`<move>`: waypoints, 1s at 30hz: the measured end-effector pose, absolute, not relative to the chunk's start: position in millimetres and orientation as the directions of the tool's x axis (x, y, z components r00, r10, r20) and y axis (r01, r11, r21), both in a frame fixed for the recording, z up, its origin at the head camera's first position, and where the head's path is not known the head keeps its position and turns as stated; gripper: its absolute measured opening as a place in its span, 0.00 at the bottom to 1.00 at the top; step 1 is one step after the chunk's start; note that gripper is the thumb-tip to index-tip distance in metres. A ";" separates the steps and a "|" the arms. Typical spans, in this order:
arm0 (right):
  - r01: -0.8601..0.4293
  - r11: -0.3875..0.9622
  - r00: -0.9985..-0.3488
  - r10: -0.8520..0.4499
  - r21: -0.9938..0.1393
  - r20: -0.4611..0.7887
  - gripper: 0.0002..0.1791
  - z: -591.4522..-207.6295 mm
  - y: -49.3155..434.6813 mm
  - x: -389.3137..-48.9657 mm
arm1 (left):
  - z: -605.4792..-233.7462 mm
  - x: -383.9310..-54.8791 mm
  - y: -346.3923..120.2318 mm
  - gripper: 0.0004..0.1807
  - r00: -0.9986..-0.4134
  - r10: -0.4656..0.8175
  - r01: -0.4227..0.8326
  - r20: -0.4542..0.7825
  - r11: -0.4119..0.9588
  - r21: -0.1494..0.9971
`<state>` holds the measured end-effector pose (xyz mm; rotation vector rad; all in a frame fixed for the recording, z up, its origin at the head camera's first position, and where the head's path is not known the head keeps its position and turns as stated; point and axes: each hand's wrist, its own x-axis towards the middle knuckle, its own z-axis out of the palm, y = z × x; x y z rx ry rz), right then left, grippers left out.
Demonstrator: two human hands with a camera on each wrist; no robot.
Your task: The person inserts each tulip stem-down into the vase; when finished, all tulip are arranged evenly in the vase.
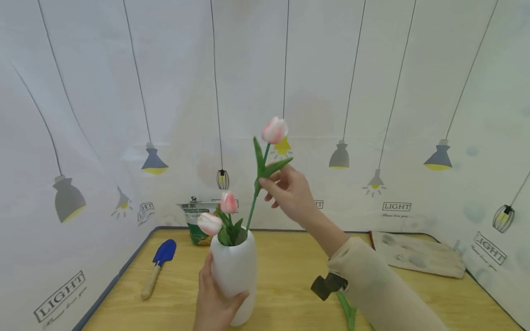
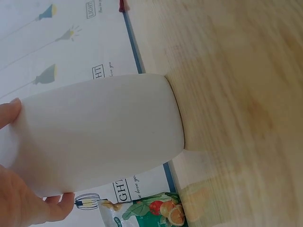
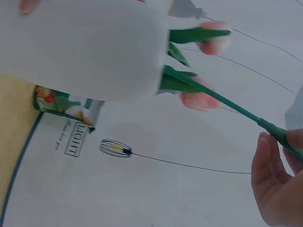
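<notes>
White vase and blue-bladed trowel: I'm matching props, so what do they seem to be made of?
White vase: probably ceramic, matte, by its smooth, softly shaded surface without sharp highlights; plastic is possible. Trowel: the handle looks like dull wood, from its tan colour; the evenly blue blade could be painted metal or plastic.

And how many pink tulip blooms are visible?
3: two blooms near the vase rim, one on the stem in the right hand. More may hide beneath the sleeve.
</notes>
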<state>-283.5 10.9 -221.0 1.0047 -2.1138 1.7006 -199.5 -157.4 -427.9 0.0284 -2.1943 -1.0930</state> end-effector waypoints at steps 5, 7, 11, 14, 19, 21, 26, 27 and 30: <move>-0.598 0.175 -0.747 -0.474 -0.782 0.466 0.10 -261.6 -2.3 -281.2 | -427.4 -200.7 -158.9 0.62 -0.771 -0.300 0.269 0.562 0.646 0.715; -0.612 0.213 -0.736 -0.505 -0.761 0.451 0.10 -274.2 -6.8 -280.9 | -427.3 -200.6 -159.0 0.62 -0.772 -0.304 0.264 0.559 0.646 0.716; -0.630 0.297 -0.729 -0.545 -0.717 0.415 0.07 -289.8 -13.4 -281.0 | -425.7 -199.4 -158.8 0.62 -0.790 -0.319 0.221 0.523 0.648 0.729; -0.609 0.340 -0.747 -0.550 -0.717 0.373 0.07 -296.4 -14.1 -281.2 | -424.4 -197.8 -158.2 0.62 -0.812 -0.327 0.184 0.484 0.644 0.743; -0.567 0.340 -0.771 -0.538 -0.750 0.340 0.09 -302.7 -10.2 -282.7 | -421.6 -195.7 -157.6 0.63 -0.829 -0.330 0.156 0.452 0.639 0.753; -0.565 0.322 -0.771 -0.535 -0.760 0.347 0.09 -305.2 -5.1 -284.4 | -421.3 -195.7 -157.5 0.63 -0.826 -0.332 0.157 0.456 0.641 0.751; -0.590 0.284 -0.753 -0.530 -0.756 0.389 0.08 -316.7 28.3 -294.4 | -423.9 -198.2 -157.2 0.63 -0.792 -0.330 0.202 0.513 0.651 0.732; -0.593 0.300 -0.755 -0.530 -0.747 0.386 0.08 -321.2 39.1 -297.6 | -424.6 -198.7 -156.9 0.63 -0.783 -0.327 0.214 0.529 0.657 0.723; -0.587 0.393 -0.773 -0.531 -0.708 0.346 0.07 -341.6 73.9 -308.5 | -426.4 -199.4 -157.0 0.63 -0.762 -0.319 0.238 0.564 0.672 0.701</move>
